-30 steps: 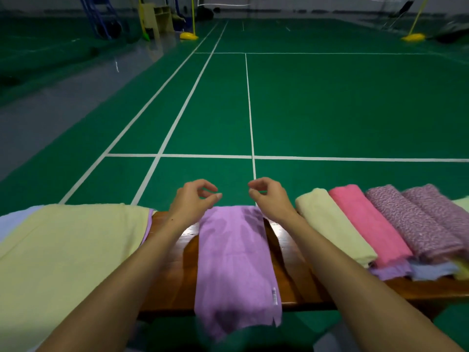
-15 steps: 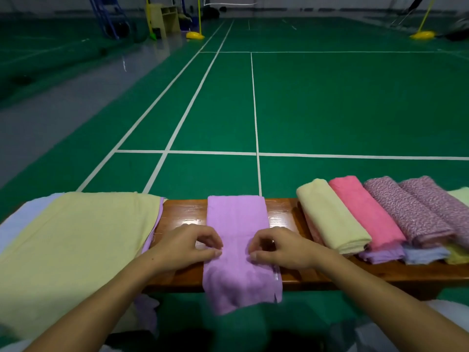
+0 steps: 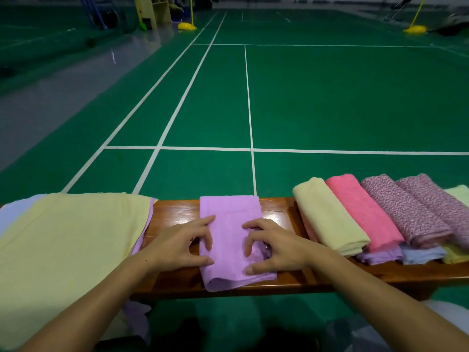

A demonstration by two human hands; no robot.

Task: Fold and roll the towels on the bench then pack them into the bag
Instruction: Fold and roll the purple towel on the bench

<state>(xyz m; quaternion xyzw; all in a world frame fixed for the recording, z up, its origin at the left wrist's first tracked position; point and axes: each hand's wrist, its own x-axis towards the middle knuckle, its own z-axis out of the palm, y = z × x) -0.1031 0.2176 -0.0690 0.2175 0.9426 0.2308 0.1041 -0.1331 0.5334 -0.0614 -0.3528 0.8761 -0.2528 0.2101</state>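
Note:
A purple towel [image 3: 229,222] lies folded in a short rectangle across the middle of the wooden bench [image 3: 177,214], its fold at the near edge. My left hand [image 3: 180,246] rests on the towel's left side with arched fingers, fingertips and thumb on the cloth. My right hand [image 3: 272,246] mirrors it on the right side, the palm over the towel's right edge. Neither hand bunches or lifts the cloth. No bag can be made out.
A large yellow towel [image 3: 71,237] is spread over the bench's left end on other flat cloths. On the right lie rolled towels: yellow [image 3: 327,219], pink [image 3: 363,212] and two patterned purple ones [image 3: 403,209], resting on flat towels. Green court floor lies beyond.
The purple towel's near end, which hung over the bench edge, now lies folded up on the bench. Both hands went from pinching that end to resting on top.

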